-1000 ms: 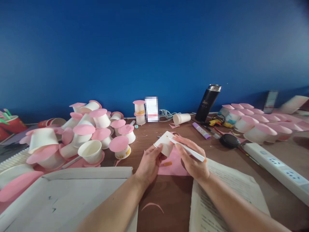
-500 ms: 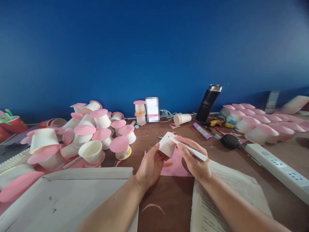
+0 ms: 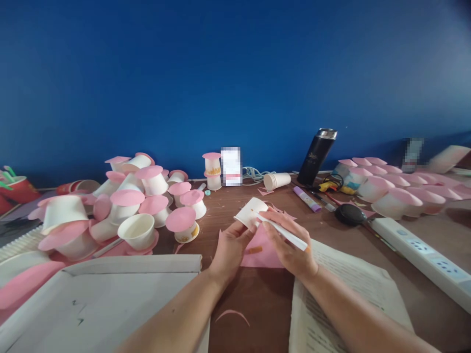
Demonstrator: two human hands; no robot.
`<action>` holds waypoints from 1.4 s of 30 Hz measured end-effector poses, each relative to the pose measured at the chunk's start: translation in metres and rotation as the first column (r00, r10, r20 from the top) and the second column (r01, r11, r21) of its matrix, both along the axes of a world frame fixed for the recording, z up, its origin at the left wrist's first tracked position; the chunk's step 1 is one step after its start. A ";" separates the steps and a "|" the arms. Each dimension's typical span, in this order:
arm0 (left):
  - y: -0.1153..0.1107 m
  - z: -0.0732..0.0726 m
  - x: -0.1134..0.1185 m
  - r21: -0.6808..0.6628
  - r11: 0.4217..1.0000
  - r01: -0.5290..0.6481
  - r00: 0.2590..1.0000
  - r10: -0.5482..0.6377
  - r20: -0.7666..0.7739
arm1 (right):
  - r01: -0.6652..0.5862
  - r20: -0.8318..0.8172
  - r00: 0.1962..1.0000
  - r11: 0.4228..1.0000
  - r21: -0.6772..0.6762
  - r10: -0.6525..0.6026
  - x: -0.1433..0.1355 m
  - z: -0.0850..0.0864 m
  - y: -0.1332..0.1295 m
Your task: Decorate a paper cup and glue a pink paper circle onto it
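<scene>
Held by my left hand [image 3: 231,251], a small white paper cup [image 3: 247,212] tilts over the table's middle. A little orange mark shows on its side. My right hand [image 3: 294,250] grips a white marker [image 3: 287,237] with an orange end, its writing end close against the cup. Whether the tip touches is hard to tell. Beneath both hands lies a pink paper sheet [image 3: 263,259], with a small orange piece [image 3: 254,250] on it. To the left are several white cups [image 3: 137,233] with pink paper discs [image 3: 181,219] on their ends.
A black thermos [image 3: 316,159] leans at the back, near stacked cups [image 3: 277,181] lying sideways and a purple tube [image 3: 306,199]. More pink-topped cups [image 3: 375,189], a black round object [image 3: 349,214] and a power strip [image 3: 423,257] fill the right. A printed sheet [image 3: 349,294] lies below my right forearm.
The cup has turned in my left hand and shifted slightly left, now tilted more. My right hand has moved a little left and down with the marker.
</scene>
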State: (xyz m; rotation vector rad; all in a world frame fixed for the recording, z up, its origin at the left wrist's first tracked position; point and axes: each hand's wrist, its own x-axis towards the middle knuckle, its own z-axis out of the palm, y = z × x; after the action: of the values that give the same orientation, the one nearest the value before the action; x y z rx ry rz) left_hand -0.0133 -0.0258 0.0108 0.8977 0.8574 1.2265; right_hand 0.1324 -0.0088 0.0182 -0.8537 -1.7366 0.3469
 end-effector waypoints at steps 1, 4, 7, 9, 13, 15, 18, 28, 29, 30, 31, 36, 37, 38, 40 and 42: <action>-0.001 0.001 0.000 -0.002 1.000 0.015 1.000 -0.015 -0.020 | 0.001 -0.003 1.000 1.000 0.004 -0.001 0.000 0.000 0.000; -0.002 0.003 -0.002 -0.010 0.999 0.051 0.998 -0.051 -0.037 | 0.001 -0.016 1.000 1.000 -0.012 -0.001 0.002 0.001 0.000; -0.003 0.002 -0.004 -0.008 0.999 0.041 0.998 -0.040 0.049 | -0.014 -0.036 0.999 0.999 -0.050 0.012 0.004 0.003 0.000; -0.002 0.000 -0.004 0.000 1.000 0.016 0.991 -0.016 0.131 | -0.016 -0.070 0.998 0.997 -0.082 0.010 0.005 0.003 0.000; 0.001 -0.002 -0.004 0.009 1.000 -0.009 0.975 0.007 0.224 | -0.041 -0.128 0.991 0.990 -0.133 0.023 0.006 0.003 0.002; 0.003 -0.002 -0.004 0.018 1.000 -0.017 0.976 0.012 0.217 | -0.048 -0.126 0.991 0.991 -0.128 0.032 0.005 0.003 0.002; 0.002 -0.002 -0.003 0.047 0.998 -0.047 0.992 0.041 0.118 | -0.035 -0.082 0.996 0.997 -0.075 0.029 0.004 0.003 0.001; -0.001 -0.006 -0.003 0.376 0.921 -0.104 0.875 0.264 -0.406 | -0.056 -0.173 0.985 0.984 -0.170 0.027 0.005 0.004 0.000; -0.001 -0.006 -0.003 0.400 0.912 -0.086 0.859 0.271 -0.434 | -0.048 -0.178 0.984 0.984 -0.174 0.017 0.006 0.005 0.001; -0.001 -0.006 -0.003 0.408 0.909 -0.079 0.854 0.273 -0.444 | -0.039 -0.182 0.983 0.983 -0.177 0.006 0.006 0.004 0.002; -0.001 -0.005 -0.003 0.405 0.911 -0.081 0.859 0.271 -0.435 | -0.032 -0.188 0.982 0.983 -0.180 -0.002 0.007 0.004 0.003; -0.006 0.001 -0.002 0.315 0.947 -0.058 0.961 0.139 -0.240 | -0.049 -0.254 0.967 0.972 -0.230 -0.011 0.010 0.002 0.008; -0.008 0.002 -0.003 0.291 0.956 -0.023 0.974 0.087 -0.207 | -0.064 -0.276 0.961 0.969 -0.240 -0.005 0.010 0.002 0.008; -0.009 0.002 -0.003 0.272 0.962 0.014 0.981 0.039 -0.188 | -0.082 -0.305 0.952 0.966 -0.247 0.003 0.010 0.001 0.009; -0.010 0.002 -0.005 0.259 0.963 0.068 0.980 -0.015 -0.201 | -0.120 -0.366 0.930 0.960 -0.254 0.020 0.009 -0.001 0.009; -0.010 0.002 -0.006 0.312 0.948 0.068 0.958 0.026 -0.286 | -0.155 -0.414 0.910 0.954 -0.256 0.037 0.009 -0.002 0.010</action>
State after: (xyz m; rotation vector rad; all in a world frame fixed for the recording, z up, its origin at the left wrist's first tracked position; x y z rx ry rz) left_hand -0.0198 -0.0363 0.0125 1.3699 0.8875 1.2546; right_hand 0.1409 0.0011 0.0161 -0.8290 -1.3582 0.7998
